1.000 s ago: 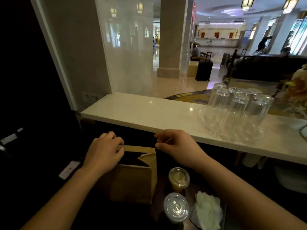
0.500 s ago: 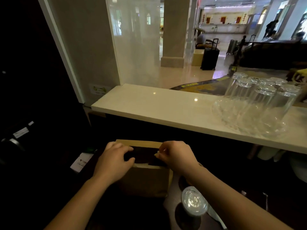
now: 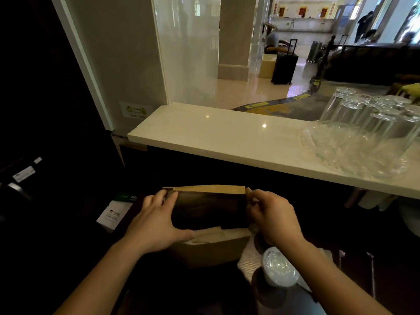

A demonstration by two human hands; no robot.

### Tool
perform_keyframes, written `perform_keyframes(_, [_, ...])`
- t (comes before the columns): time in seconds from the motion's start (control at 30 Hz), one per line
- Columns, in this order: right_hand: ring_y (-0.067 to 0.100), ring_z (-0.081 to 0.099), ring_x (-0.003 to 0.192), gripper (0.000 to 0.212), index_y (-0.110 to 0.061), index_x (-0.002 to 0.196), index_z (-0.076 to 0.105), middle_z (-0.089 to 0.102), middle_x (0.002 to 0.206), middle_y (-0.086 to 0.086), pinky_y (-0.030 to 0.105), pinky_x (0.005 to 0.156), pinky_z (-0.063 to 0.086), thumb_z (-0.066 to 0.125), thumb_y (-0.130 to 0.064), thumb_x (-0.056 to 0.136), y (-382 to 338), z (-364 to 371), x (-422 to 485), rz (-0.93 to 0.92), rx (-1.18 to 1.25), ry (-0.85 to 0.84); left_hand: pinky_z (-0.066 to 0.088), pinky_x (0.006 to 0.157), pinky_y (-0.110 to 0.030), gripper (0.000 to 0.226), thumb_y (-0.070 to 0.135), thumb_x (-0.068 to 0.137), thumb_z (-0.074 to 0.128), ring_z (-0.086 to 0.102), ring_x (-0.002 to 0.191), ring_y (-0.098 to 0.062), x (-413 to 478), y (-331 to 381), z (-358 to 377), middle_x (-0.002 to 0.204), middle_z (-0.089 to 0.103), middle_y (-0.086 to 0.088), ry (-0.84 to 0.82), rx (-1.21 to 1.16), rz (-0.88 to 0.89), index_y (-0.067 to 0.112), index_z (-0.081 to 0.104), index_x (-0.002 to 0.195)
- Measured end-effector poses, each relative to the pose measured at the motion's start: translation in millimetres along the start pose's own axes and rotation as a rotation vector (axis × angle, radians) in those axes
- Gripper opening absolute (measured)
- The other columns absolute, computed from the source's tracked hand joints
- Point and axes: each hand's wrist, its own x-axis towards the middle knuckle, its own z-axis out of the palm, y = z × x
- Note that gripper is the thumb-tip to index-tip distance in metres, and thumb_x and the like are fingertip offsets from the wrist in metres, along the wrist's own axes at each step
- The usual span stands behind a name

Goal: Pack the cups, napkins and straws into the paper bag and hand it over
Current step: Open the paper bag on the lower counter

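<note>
- Our left hand [image 3: 156, 223]: fingers curl over the left rim of the paper bag [image 3: 211, 248], thumb pressed along the near edge, so it's clamped on the rim.
- Our right hand [image 3: 272, 214]: fingertips pinch the right rim near the far corner, thumb & fingers together on the paper.
- Bag stands upright btwn both hands, mouth pulled wide; inside is dark, contents can't be told.
- Lidded cup [image 3: 280, 270] sits just right of the bag, under our right wrist, beside a white napkin [image 3: 248, 258].
- White counter [image 3: 227, 137] runs above & beyond the bag; its near edge overhangs the dark work area. Left stretch is bare.
- Upturned glasses [image 3: 363, 133] crowd its right end.
</note>
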Motion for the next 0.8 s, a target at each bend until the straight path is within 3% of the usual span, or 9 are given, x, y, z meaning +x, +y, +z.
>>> perform_keyframes(0.13, [0.015,0.059,0.080,0.035,-0.028,0.120,0.066,0.059,0.091,-0.005,0.034,0.064,0.053,0.060,-0.033,0.086,8,3,-14,0.079,-0.040,0.007,0.020,0.115,-0.049,0.123,0.083,0.061,0.059,-0.016,0.147,-0.020,0,1,-1,0.163,-0.010,0.003,-0.039,0.038,0.030,0.033,-0.006,0.152])
perform_keyframes(0.2, [0.021,0.055,0.103,0.049,-0.024,0.127,0.061,0.056,0.114,0.000,0.035,0.073,0.054,0.064,-0.042,0.081,6,5,-17,0.011,-0.187,0.015,0.018,0.116,-0.050,0.127,0.086,0.057,0.058,-0.021,0.146,-0.020,1,4,-1,0.163,-0.013,0.001,-0.040,0.046,0.041,0.033,-0.009,0.152])
perform_keyframes(0.27, [0.030,0.047,0.122,0.050,-0.020,0.120,0.065,0.053,0.132,0.007,0.043,0.086,0.053,0.069,-0.046,0.077,1,5,-19,-0.139,-0.297,0.044,0.017,0.116,-0.050,0.129,0.086,0.056,0.057,-0.024,0.146,-0.021,0,6,1,0.163,-0.015,-0.001,-0.036,0.066,0.056,0.033,-0.011,0.152])
perform_keyframes(0.37, [0.024,0.056,0.117,0.035,-0.025,0.104,0.072,0.066,0.115,-0.002,0.052,0.106,0.037,0.055,-0.051,0.088,-16,3,-24,-0.425,-0.282,0.009,0.016,0.116,-0.051,0.130,0.087,0.057,0.055,-0.025,0.145,-0.022,-2,5,5,0.162,-0.016,-0.002,-0.036,0.083,0.060,0.032,-0.015,0.151])
perform_keyframes(0.47, [0.015,0.062,0.108,0.043,-0.033,0.118,0.063,0.070,0.101,-0.013,0.060,0.114,0.012,0.040,-0.059,0.092,-29,12,-36,-0.555,-0.356,-0.284,0.018,0.115,-0.051,0.119,0.088,0.065,0.045,-0.023,0.146,-0.022,-1,2,7,0.163,-0.013,-0.002,-0.038,0.059,0.061,0.032,-0.014,0.151])
perform_keyframes(0.57, [0.010,0.065,0.095,0.030,-0.039,0.113,0.060,0.068,0.086,-0.016,0.057,0.116,0.004,0.052,-0.032,0.085,-30,22,-44,-0.557,-0.411,-0.376,0.021,0.114,-0.049,0.099,0.076,0.081,0.041,-0.016,0.147,-0.025,2,0,7,0.164,-0.003,-0.003,0.028,0.061,0.049,0.028,-0.006,0.153])
perform_keyframes(0.63, [0.007,0.066,0.092,0.031,-0.040,0.106,0.061,0.067,0.083,-0.016,0.051,0.117,0.003,0.049,-0.024,0.082,-30,19,-46,-0.533,-0.383,-0.404,0.024,0.113,-0.049,0.095,0.069,0.084,0.046,-0.012,0.148,-0.028,5,2,8,0.163,0.003,-0.002,0.070,0.075,0.039,0.027,-0.004,0.153])
perform_keyframes(0.73, [0.008,0.065,0.104,0.039,-0.037,0.113,0.061,0.070,0.096,-0.013,0.044,0.120,0.000,0.041,-0.019,0.084,-32,10,-46,-0.563,-0.342,-0.528,0.031,0.109,-0.050,0.106,0.067,0.077,0.057,-0.008,0.148,-0.029,6,7,11,0.163,0.005,0.002,0.062,0.108,0.034,0.028,-0.006,0.152])
perform_keyframes(0.8, [0.008,0.060,0.113,0.039,-0.036,0.119,0.058,0.069,0.108,-0.011,0.043,0.121,0.011,0.048,-0.015,0.088,-33,7,-49,-0.568,-0.294,-0.590,0.032,0.108,-0.050,0.112,0.069,0.073,0.061,-0.007,0.148,-0.029,5,8,11,0.163,0.003,0.003,0.041,0.119,0.027,0.029,-0.008,0.152])
